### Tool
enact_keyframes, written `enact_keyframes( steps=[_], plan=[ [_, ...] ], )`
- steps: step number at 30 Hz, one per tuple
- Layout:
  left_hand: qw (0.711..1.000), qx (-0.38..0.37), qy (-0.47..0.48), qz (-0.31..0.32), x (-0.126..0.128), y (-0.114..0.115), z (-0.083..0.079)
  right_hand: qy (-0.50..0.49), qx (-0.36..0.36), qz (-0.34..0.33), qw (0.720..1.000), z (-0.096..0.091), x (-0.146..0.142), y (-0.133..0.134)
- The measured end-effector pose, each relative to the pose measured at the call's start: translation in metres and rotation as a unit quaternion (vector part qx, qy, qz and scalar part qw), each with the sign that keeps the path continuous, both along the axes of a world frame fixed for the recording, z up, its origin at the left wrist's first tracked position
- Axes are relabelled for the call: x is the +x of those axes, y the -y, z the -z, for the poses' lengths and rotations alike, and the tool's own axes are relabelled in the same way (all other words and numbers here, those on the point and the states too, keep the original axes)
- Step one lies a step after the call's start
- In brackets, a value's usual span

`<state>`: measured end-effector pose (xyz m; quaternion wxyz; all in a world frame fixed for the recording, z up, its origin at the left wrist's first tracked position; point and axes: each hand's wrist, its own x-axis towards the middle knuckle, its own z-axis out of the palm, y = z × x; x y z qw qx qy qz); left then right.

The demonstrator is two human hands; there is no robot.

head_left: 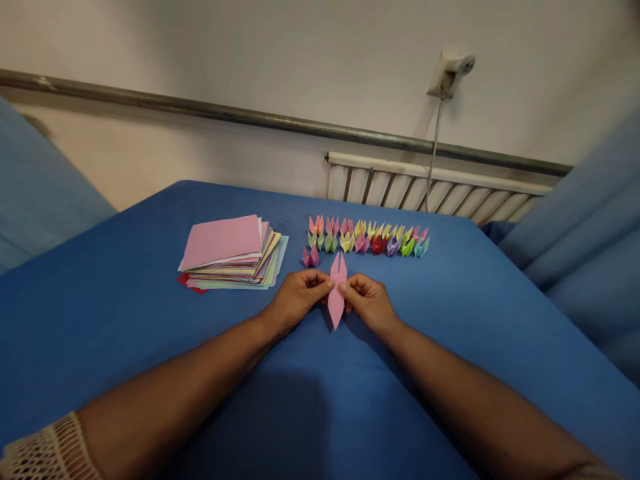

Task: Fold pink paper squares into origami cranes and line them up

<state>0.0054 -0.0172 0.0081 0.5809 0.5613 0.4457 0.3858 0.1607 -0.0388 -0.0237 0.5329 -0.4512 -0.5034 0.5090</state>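
Note:
A pink folded paper piece [337, 293], long and pointed at its near end, lies on the blue table [150, 320] between my hands. My left hand [299, 297] pinches its left edge with curled fingers. My right hand [367, 300] pinches its right edge the same way. Just beyond it stand two rows of small folded paper figures [367, 238] in pink, yellow, green, red and purple. One purple-pink figure [311, 256] sits apart at the left end, nearest my left hand.
A stack of coloured paper sheets [230, 252], pink on top, lies to the left of the figures. Blue curtains hang at both sides. Behind the table are a metal rail [250, 117], a radiator [430, 190] and a wall socket with a cable.

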Motion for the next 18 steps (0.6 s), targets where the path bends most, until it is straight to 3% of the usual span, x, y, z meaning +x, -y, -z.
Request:
enact_keyframes(
  steps=[6,14,18],
  plan=[
    [1.0,0.02,0.006,-0.011,0.0011,0.0018,0.001,0.012,-0.001,-0.033,0.999,0.0008,0.0002,-0.0003],
    [0.996,-0.016,0.065,-0.057,-0.0021,-0.0027,-0.0015,0.006,-0.01,-0.108,0.994,0.0024,-0.0009,0.0026],
    [0.995,-0.042,0.085,-0.02,-0.0023,-0.0029,-0.0025,0.012,-0.014,-0.09,0.996,0.0025,-0.0003,0.002]
  ],
)
